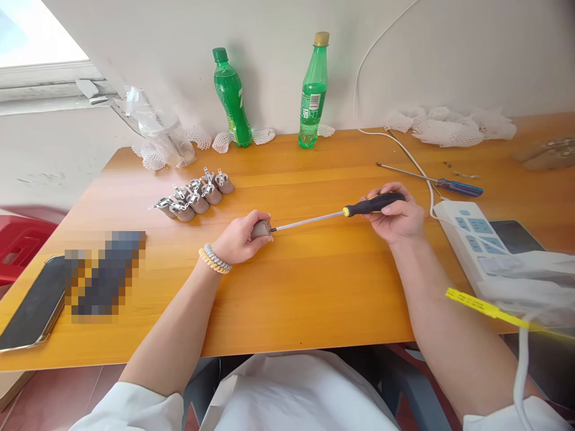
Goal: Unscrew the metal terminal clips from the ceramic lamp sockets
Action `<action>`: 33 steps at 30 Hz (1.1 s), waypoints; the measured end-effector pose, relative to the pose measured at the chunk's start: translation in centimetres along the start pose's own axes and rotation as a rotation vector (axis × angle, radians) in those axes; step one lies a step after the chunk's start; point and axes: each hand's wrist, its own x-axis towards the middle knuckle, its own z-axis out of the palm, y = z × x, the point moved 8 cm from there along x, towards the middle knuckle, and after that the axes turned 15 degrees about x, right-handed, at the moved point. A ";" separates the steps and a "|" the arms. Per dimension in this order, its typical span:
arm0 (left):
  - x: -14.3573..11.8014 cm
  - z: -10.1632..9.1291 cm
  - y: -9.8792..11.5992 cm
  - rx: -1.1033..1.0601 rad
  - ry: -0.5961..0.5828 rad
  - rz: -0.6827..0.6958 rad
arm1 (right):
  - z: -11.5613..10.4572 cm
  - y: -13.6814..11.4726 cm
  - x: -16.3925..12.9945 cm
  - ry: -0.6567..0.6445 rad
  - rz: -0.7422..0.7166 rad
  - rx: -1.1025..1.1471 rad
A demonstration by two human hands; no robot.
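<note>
Small part: I see a small grey part [260, 229] with a metal fitting, near the middle of the wooden table [314, 287], resting at the table surface.
Left hand: my left hand [240, 238] is clamped round the small grey part, fingers curled over it, bead bracelets on the wrist.
Screwdriver: the black-and-yellow screwdriver [341, 212] lies nearly level, its tip meeting the metal fitting on the part's right end.
Right hand: my right hand [395, 216] is closed round the screwdriver's handle, right of the part.
Finished-looking row: a cluster of like grey parts [195, 196] sits behind and left of the held part, well apart from it.
Bottles: two green bottles [272, 90] stand behind it, at the table's back edge by the wall.
Spare tool: a blue-handled screwdriver [431, 179] lies behind and right of the part.
Power strip: a white power strip [471, 239] lies right of the part, just beyond my right hand.
Phone: a dark phone [31, 308] lies far left of the part, at the table's front-left edge.
</note>
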 end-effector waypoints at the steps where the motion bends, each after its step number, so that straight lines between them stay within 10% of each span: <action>1: 0.0 0.0 0.0 -0.006 0.003 -0.001 | 0.1 0.0 0.0 0.000 0.002 -0.004; 15: -0.2 0.8 -1.6 0.244 -0.112 -0.079 | -0.8 -0.4 -0.8 0.146 0.117 -0.421; 33: -0.1 1.0 -1.6 0.272 -0.147 -0.081 | -0.4 0.8 -0.7 0.057 0.256 -0.230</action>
